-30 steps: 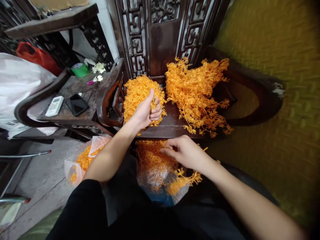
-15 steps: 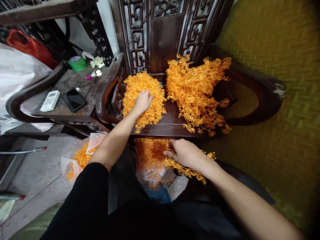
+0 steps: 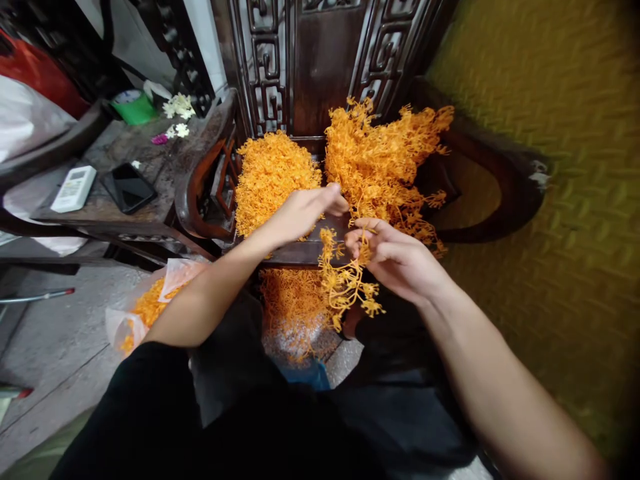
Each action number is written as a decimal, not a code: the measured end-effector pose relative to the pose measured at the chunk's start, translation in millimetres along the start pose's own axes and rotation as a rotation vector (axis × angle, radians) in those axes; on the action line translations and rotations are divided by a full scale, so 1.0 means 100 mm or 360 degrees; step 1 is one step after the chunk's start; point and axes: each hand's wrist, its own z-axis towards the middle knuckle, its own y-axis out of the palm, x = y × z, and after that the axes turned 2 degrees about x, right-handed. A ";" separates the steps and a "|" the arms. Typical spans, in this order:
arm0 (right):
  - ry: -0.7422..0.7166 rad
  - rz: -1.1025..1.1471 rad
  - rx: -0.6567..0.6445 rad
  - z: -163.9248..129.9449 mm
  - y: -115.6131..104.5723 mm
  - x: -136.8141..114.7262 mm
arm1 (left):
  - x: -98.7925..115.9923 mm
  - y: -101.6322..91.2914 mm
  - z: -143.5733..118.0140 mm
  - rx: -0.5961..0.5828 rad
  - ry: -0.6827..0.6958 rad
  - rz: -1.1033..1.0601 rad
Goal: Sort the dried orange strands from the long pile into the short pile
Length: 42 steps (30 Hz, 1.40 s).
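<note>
My right hand (image 3: 400, 260) holds a drooping orange branched flower sprig (image 3: 345, 287) in its curled fingers, over the front edge of the chair seat. My left hand (image 3: 315, 208) is close beside it, palm down, with fingertips pressed together; what they pinch, if anything, I cannot make out. Behind the left hand lies a heaped pile of small orange blossoms (image 3: 275, 173) on the seat. To its right, past both hands, a bushy bundle of orange sprigs (image 3: 380, 157) rests against the chair back.
Below the seat, bare orange stems (image 3: 295, 300) fill a container between my legs. A clear bag of orange bits (image 3: 150, 303) sits on the floor at left. The side table (image 3: 150, 150) carries a phone (image 3: 129, 188), a white remote (image 3: 74, 189) and green tape (image 3: 134, 107).
My left hand has left the blossom pile and moved right. My right hand has risen from below the seat edge with the sprig, and both hands now meet. The view has shifted slightly.
</note>
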 end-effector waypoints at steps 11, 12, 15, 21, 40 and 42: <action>-0.0328 -0.0062 0.0091 -0.05 0.05 -0.17 | -0.08 -0.12 -0.35 -0.0940 -0.0041 -0.0056; -0.0322 -0.0122 0.0082 -0.06 0.04 -0.17 | -0.08 -0.15 -0.36 -0.0921 -0.0019 -0.0086; -0.0319 -0.0641 0.0021 -0.07 0.03 -0.11 | -0.03 -0.18 -0.39 -0.0650 -0.0050 -0.0214; -0.0259 -0.1421 -0.0324 -0.04 0.07 0.01 | 0.05 -0.17 -0.43 -0.0235 -0.0296 -0.0455; -0.0209 -0.1337 -0.0401 -0.03 0.02 -0.06 | 0.12 -0.24 -0.54 -0.0385 -0.0074 0.0350; -0.0298 -0.1402 -0.0300 -0.02 0.05 -0.05 | 0.12 -0.19 -0.55 -0.0313 -0.0034 0.0371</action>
